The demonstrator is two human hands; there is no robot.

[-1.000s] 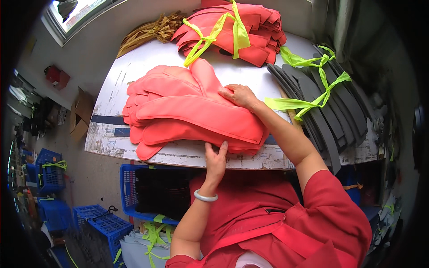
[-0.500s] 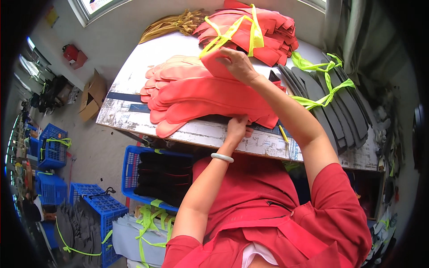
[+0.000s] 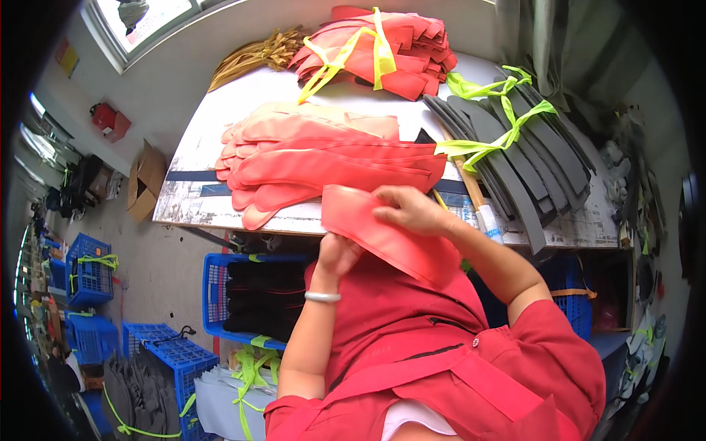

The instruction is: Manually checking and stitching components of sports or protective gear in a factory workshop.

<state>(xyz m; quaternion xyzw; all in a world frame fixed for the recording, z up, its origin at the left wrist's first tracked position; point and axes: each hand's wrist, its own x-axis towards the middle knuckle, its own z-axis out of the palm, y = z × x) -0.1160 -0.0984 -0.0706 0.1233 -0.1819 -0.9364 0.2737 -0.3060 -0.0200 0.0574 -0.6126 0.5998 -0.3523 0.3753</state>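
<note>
A single red, curved, leather-like panel (image 3: 401, 242) is held up off the near edge of the table, in front of my body. My left hand (image 3: 339, 253) is closed on its lower left edge, a pale bangle on the wrist. Along the upper edge, my right hand (image 3: 413, 210) grips the panel with its fingers bent over the face; the thumb is not clearly seen. Just beyond my hands, a fanned pile of like red panels (image 3: 294, 162) lies on the table, its rounded ends to the left.
On the white, worn table (image 3: 187, 202), a red bundle tied with yellow strips (image 3: 412, 51) lies behind the pile. Tied grey panels (image 3: 533, 158) and a wooden stick (image 3: 471, 184) lie right. Tan strips (image 3: 254, 57) lie back left. A blue crate (image 3: 215, 294) with black pieces stands below.
Both hands have come back toward my body from the pile, bringing one red panel off it. My right hand has dropped from its raised place above the pile. The view has shifted slightly.
</note>
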